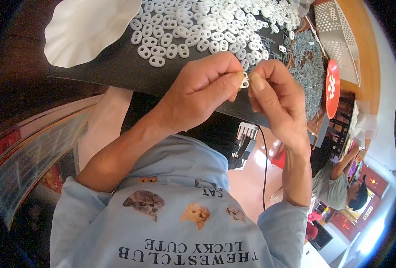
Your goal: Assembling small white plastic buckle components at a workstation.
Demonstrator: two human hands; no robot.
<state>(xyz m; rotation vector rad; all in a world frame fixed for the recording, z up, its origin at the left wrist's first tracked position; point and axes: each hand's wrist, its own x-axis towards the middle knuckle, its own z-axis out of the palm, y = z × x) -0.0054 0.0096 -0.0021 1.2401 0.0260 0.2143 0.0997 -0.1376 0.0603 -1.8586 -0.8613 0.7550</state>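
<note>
Between the thumb and forefinger of my left hand [200,91] is a small white plastic piece [245,81] with holes in it. My right hand [280,98] is closed in a pinch right beside the piece, thumb and forefinger bent toward it. What those right fingertips grip, if anything, is too small to make out. Both hands hover at the near edge of a dark table [104,71]. Beyond them lies a wide spread of white oval plastic pieces [157,61], each with two holes. A heap of small grey parts [307,85] lies right of the ovals.
A white scalloped dish [84,33] sits at the table's far left. On the right are a red plate [334,109] with small white pieces and a white perforated basket [336,47]. A black cable [265,174] hangs below. Another person [334,190] is farther off, right.
</note>
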